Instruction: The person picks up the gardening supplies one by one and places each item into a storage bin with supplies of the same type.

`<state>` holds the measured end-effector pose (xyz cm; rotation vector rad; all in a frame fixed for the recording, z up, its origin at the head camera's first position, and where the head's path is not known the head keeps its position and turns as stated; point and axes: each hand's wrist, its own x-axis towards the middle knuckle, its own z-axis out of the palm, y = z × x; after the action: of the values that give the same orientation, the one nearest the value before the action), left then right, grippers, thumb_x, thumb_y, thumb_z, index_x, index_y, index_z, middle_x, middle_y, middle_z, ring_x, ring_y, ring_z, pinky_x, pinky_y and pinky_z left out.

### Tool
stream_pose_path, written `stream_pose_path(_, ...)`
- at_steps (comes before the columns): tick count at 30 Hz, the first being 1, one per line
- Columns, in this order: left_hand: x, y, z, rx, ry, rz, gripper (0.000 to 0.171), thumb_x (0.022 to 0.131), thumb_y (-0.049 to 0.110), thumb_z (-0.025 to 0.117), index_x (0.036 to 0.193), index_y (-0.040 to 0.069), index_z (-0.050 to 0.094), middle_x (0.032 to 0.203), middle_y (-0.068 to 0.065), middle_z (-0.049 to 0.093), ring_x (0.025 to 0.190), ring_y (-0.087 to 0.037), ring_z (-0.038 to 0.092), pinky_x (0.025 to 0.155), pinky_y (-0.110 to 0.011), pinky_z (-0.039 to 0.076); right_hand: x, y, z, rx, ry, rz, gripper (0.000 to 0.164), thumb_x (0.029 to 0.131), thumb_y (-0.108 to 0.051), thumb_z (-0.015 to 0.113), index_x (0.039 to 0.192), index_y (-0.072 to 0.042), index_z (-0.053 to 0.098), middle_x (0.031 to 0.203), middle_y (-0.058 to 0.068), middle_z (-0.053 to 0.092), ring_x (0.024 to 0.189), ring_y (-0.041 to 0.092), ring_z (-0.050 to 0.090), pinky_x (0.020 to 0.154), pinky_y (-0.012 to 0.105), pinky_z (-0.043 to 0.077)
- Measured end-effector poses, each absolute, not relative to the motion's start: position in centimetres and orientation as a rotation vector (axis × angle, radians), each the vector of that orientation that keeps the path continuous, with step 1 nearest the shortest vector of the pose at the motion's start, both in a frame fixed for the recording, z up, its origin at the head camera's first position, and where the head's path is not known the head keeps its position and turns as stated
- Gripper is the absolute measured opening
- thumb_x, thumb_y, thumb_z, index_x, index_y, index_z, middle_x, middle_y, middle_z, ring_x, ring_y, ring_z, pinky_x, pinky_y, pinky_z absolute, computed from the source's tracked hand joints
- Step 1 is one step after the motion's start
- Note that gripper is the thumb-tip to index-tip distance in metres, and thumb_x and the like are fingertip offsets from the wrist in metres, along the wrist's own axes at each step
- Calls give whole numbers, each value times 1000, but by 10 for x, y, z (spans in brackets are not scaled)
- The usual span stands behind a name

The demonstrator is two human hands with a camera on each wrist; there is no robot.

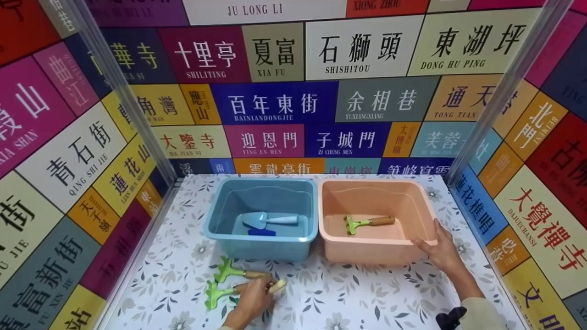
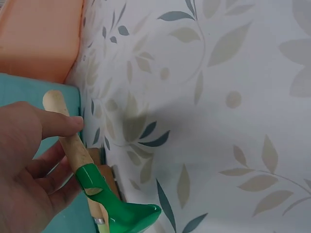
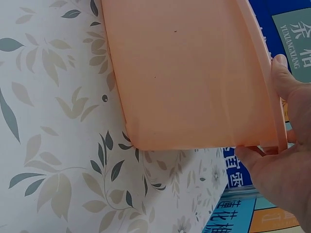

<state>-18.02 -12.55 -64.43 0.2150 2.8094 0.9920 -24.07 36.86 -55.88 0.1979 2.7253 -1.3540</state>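
A small dark-green garden tool with a pale wooden handle [image 2: 77, 153] is held between the thumb and fingers of my left hand [image 1: 253, 295], in front of the blue tub [image 1: 270, 250]. Its head is cut off in the left wrist view and mostly behind the hand in the head view. Beside and under that hand lie two light-green rakes [image 1: 225, 270] with brown wooden handles. My right hand [image 1: 444, 247] grips the rim of the peach tub [image 1: 367, 252] at its front right corner, thumb over the rim and fingers below it.
Inside the blue tub lie a light-blue trowel [image 1: 257, 220] and a dark-blue piece [image 1: 262, 233]. The peach tub holds another light-green rake [image 1: 353, 224]. Both tubs stand side by side on a leaf-patterned tabletop [image 1: 174, 275], with sign-covered walls [image 1: 275, 103] behind and at both sides.
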Motion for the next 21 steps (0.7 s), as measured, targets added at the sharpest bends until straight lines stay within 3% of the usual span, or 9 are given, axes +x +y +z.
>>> stream_pose_path(12, -180, -115, -627, 244, 2765, 1120, 25, 82, -4, 69, 102, 9, 73, 90, -7, 73, 79, -16, 66, 66, -36, 57, -242, 369, -560, 246, 2706, -1325, 110, 95, -47, 65, 156, -9, -19, 162, 35, -13, 147, 58, 11, 120, 65, 19)
stream_pose_path(21, -183, -104, -610, 239, 2680, 1191, 26, 80, -1, 68, 103, 9, 72, 84, -5, 69, 73, -12, 61, 61, -31, 52, -242, 369, -564, 229, 2706, -1381, 105, 98, -37, 65, 156, -7, -17, 162, 34, -12, 147, 56, 16, 121, 62, 23)
